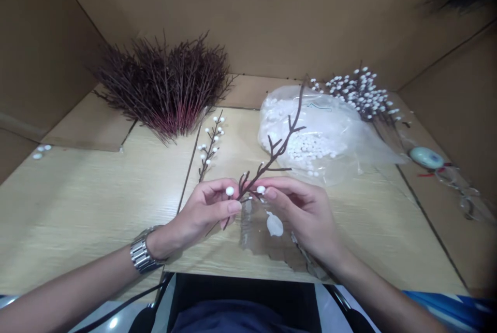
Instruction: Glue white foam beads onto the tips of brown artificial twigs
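A brown artificial twig (275,157) slants up and to the right over the table. My left hand (205,203) is closed, pinching its stem near the lower end, and one white berry sits on a side shoot beside the thumb. My right hand (305,208) is closed on a white berry (261,189) between thumb and forefinger, at the tip of another side shoot. Whether this berry is fully seated on the shoot I cannot tell. Behind my left hand lies a second twig with white berries (212,146).
A large bundle of bare twigs (166,84) lies at the back left. A clear plastic bag of white berries (310,136) is at the back right, in front of a pile of berried twigs (365,95). Loose white berries (42,150) lie far left; a pale green oval object (426,157) right. Cardboard walls surround the table.
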Tool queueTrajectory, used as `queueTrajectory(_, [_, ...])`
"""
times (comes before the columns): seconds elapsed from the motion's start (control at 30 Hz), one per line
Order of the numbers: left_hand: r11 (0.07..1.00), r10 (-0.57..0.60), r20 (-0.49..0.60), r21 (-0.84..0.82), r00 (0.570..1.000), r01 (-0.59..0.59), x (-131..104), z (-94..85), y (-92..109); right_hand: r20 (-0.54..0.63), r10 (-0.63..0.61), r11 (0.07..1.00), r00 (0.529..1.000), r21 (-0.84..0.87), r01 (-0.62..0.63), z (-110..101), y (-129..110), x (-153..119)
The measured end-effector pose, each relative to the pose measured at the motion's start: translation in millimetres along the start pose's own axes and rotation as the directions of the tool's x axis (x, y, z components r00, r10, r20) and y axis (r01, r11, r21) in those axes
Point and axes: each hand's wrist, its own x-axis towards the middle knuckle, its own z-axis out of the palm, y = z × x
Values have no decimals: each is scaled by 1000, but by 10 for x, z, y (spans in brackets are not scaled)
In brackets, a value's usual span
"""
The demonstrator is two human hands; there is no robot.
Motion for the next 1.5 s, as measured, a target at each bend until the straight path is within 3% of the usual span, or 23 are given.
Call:
queueTrajectory(0.33, [998,11,-14,67,1000,-10,45,-48,-29,-28,19,992,999,-124,-22,28,5,12])
queueTrajectory(0.67, [990,19,-44,143,999,-13,61,-67,-43,-23,15,994,1000,-112,-17,22,61,52])
queueTrajectory(1.5, [990,46,-93,139,995,-33,62,-31,-26,-17,23,999,1000,-34,-23,19,126,69])
